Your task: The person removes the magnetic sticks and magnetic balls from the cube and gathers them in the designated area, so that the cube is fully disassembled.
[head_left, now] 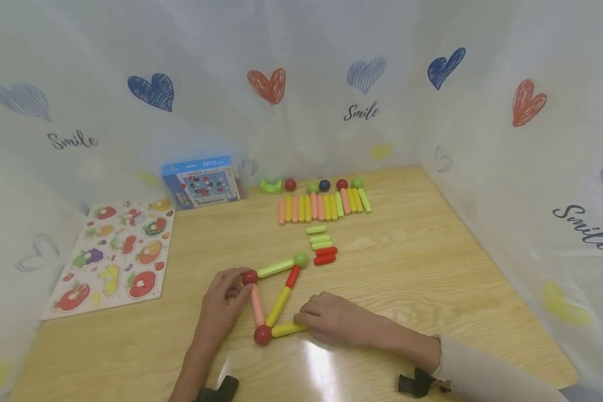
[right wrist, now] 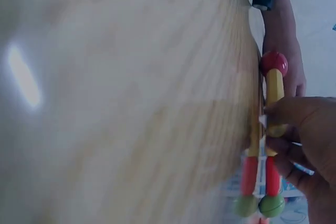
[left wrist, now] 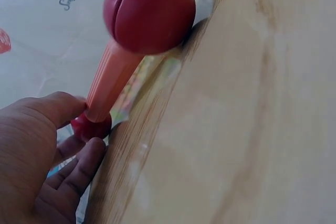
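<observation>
My left hand [head_left: 222, 298] pinches a red ball [head_left: 250, 277] at the upper left corner of a frame made of sticks and balls. A pink stick [head_left: 257, 306] runs from that ball to a nearer red ball [head_left: 263, 335]. With thumb and fingers, my right hand [head_left: 335, 319] holds a yellow stick [head_left: 287, 329], whose other end meets the nearer red ball. A second yellow stick [head_left: 278, 307] and a red stick [head_left: 292, 276] lead from there to a green ball [head_left: 300, 258]. A light green stick [head_left: 275, 268] joins the green ball to the left-held one.
Loose short green sticks [head_left: 321, 239] and red sticks [head_left: 325, 255] lie beyond the frame. Farther back are a row of sticks [head_left: 324, 207], several balls [head_left: 324, 185] and a green curved piece [head_left: 271, 186]. A blue box [head_left: 203, 183] and a fruit-picture board [head_left: 113, 257] are left.
</observation>
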Tool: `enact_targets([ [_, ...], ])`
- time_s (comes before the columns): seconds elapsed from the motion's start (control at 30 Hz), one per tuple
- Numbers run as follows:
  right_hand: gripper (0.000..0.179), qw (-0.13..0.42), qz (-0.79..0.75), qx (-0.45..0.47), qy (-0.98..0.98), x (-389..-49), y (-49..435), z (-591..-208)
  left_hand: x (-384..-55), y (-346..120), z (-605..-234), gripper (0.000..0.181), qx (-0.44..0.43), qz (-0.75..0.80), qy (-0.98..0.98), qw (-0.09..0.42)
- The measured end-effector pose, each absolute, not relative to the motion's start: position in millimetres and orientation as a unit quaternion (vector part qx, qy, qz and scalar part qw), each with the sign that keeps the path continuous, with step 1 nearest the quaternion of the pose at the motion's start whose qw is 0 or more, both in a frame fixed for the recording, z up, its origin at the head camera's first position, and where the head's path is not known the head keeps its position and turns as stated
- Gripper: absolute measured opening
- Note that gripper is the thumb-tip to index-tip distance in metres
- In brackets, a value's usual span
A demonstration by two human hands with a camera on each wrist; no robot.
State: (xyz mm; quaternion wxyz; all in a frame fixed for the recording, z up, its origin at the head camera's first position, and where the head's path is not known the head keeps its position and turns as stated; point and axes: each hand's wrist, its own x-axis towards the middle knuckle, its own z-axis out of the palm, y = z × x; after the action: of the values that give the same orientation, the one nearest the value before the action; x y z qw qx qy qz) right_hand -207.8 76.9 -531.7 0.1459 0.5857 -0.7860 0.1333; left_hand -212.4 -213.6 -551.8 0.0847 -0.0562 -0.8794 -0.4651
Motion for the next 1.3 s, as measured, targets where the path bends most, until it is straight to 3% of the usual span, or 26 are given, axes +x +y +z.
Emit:
enact_targets([
  [0.17, 0.022, 0.166, 0.156, 0.613, -0.756, -197.7, 77.0, -527.2, -211.1, -210.8, -553.0, 0.033, -0.06, -0.459, -0.882, 0.085],
  [0.4, 0.021, 0.14, 0.215, 0.606, -0.753, -201.7, 91.5, -509.7, -213.2, -210.1, -552.5, 0.034, -0.051, -0.448, -0.889, 0.084],
  [0.6, 0.031, 0.145, 0.349, 0.434, -0.818, -247.0, 150.3, -502.7, -214.2, -209.5, -552.6, 0.034, -0.059, -0.452, -0.886, 0.086],
  [0.73, 0.024, 0.186, 0.331, 0.259, -0.888, -290.1, 190.0, -502.7, -212.8, -211.3, -552.7, 0.034, -0.058, -0.453, -0.885, 0.094],
  [0.87, 0.021, 0.187, 0.269, 0.132, -0.936, -325.9, 217.3, -508.5, -209.0, -212.8, -554.5, 0.034, -0.047, -0.444, -0.891, 0.083],
  [1.07, 0.024, 0.133, 0.244, 0.077, -0.957, -369.7, 233.7, -521.1, -204.0, -213.5, -555.4, 0.034, -0.027, -0.437, -0.896, 0.076],
  [1.3, 0.029, 0.09, 0.287, 0.066, -0.951, -391.7, 235.1, -523.7, -208.2, -212.2, -556.0, 0.034, -0.053, -0.453, -0.885, 0.091],
])
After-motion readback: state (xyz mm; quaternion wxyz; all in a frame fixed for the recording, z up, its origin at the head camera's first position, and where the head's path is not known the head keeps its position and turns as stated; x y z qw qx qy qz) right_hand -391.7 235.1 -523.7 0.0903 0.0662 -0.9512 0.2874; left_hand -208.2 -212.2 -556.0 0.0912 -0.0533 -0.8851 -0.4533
